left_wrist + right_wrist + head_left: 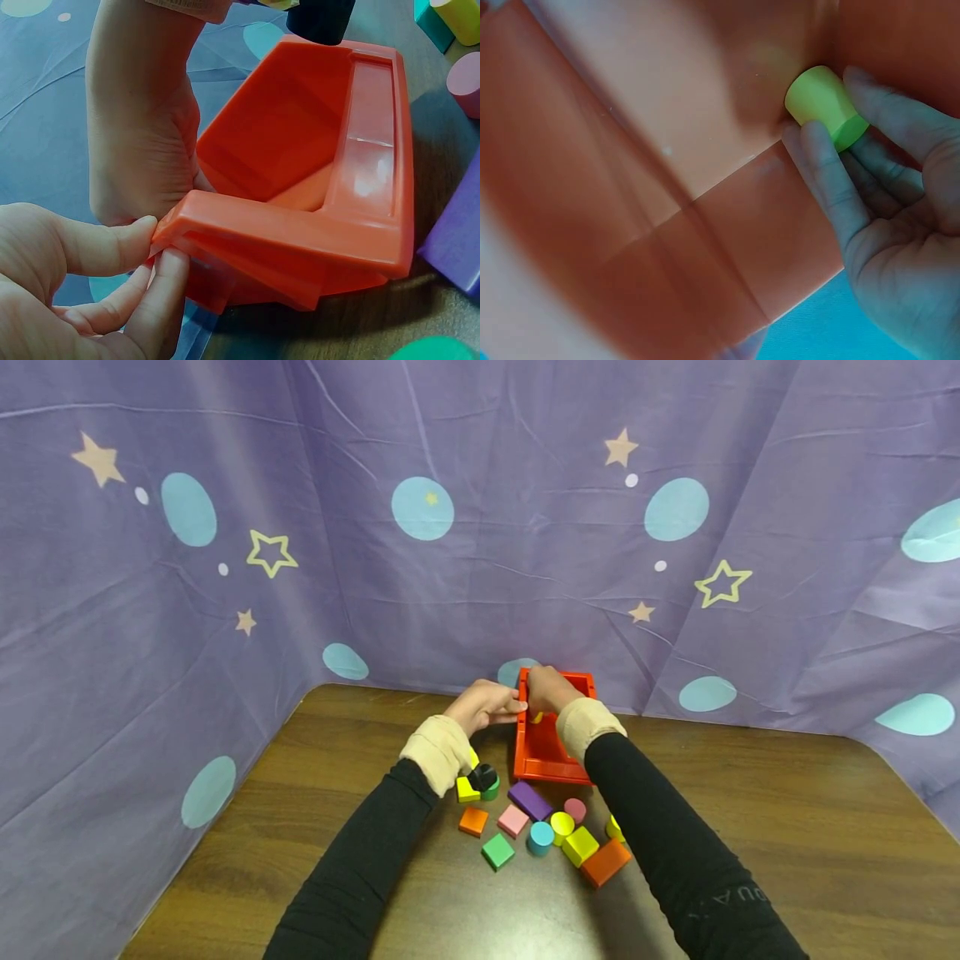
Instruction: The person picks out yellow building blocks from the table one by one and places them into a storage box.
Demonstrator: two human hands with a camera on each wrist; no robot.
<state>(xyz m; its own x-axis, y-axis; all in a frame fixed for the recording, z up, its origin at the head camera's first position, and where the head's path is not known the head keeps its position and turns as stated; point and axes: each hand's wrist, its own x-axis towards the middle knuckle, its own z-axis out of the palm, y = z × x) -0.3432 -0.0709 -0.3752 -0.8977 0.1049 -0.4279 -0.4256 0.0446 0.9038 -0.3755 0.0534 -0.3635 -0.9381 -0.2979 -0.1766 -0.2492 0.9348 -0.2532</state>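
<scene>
Sleeves (367, 860), red box (551, 771), brown table (810, 802), purple backdrop (487, 443)

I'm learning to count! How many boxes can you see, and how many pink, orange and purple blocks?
Box: 1
Pink blocks: 2
Orange blocks: 2
Purple block: 1
Total: 6

left sleeve (358, 852): black, long, creased; left wristband (437, 755): cream, soft-looking; rounded black piece (484, 777) beside it | right sleeve (675, 835): black, long; faint grey lettering (742, 896) on it; right wristband (588, 727): cream, wrinkled
</scene>
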